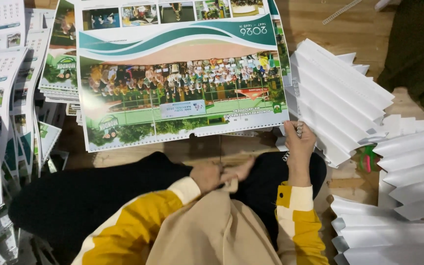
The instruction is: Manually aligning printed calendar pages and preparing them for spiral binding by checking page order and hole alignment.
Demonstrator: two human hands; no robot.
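From my remote seat I look down on a bare wooden floor (330,22) crowded with print work. Largest before me is a big glossy wall calendar sheet (180,73) printed in green, teal and peach, bearing a wide group photograph and a row of punched holes along its near edge; it lies flat on the floor just beyond the knees, on top of more sheets of the same kind. To the left, stacks of matching printed calendar pages (6,98) lean and fan in untidy piles. To the right, fanned stacks of plain white card (342,98) spread in zigzag steps, with more of them (408,167) nearer the lower right corner. The person sits with legs in black trousers (89,196) folded, wearing a yellow-and-cream striped top (300,221) and a beige cloth (212,230) over the lap. The right hand (298,142) is raised at the calendar sheet's lower right corner, fingers closed around a short white wire spiral binding (299,128) that stands upright beside the sheet's edge. The left hand (219,174) rests low on the lap, its fingers loosely curled against the beige cloth; I cannot tell whether it grips anything.
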